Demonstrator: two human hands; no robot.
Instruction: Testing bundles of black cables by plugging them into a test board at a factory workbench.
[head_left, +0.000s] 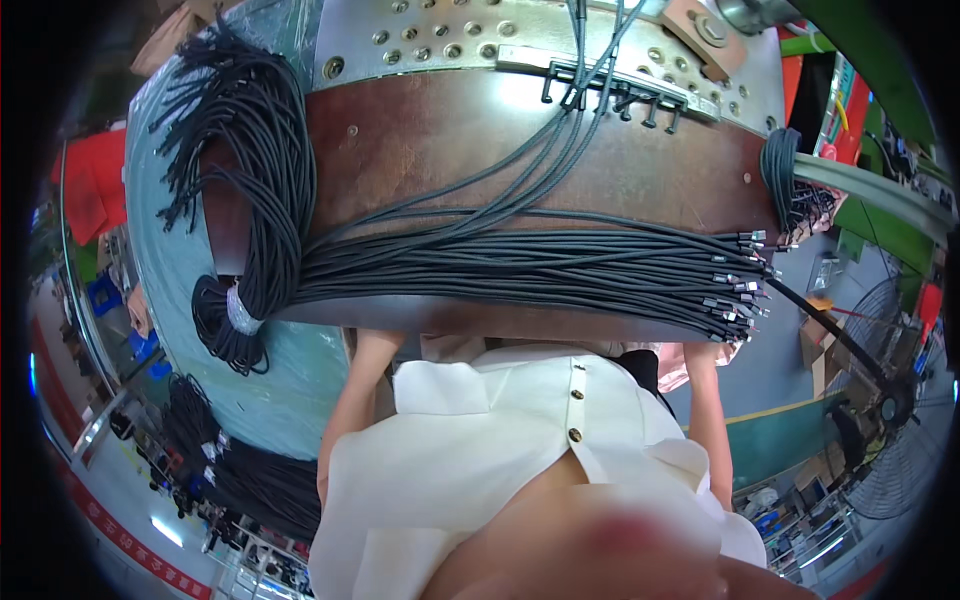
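Both my arms reach down in front of me to the near edge of the brown work board point(430, 130). Only the wrist end of my left hand point(379, 342) shows there, its fingers hidden below the board. My right hand point(702, 354) is likewise cut off by the edge, under the plug ends. Above them, a bundle of black braided cables point(500, 265) lies across the board, its metal plugs point(745, 285) fanned out at the right. A few cables rise from it to a metal bar with black hooks point(610, 85) at the back.
A thick tied cable bundle point(285, 180) hangs in a loop at the left, over a table with a green cover point(290, 390). More cables point(260, 480) lie lower left. A perforated metal plate point(430, 40) lies behind; a small cable coil point(780, 165) and a fan point(890, 400) are right.
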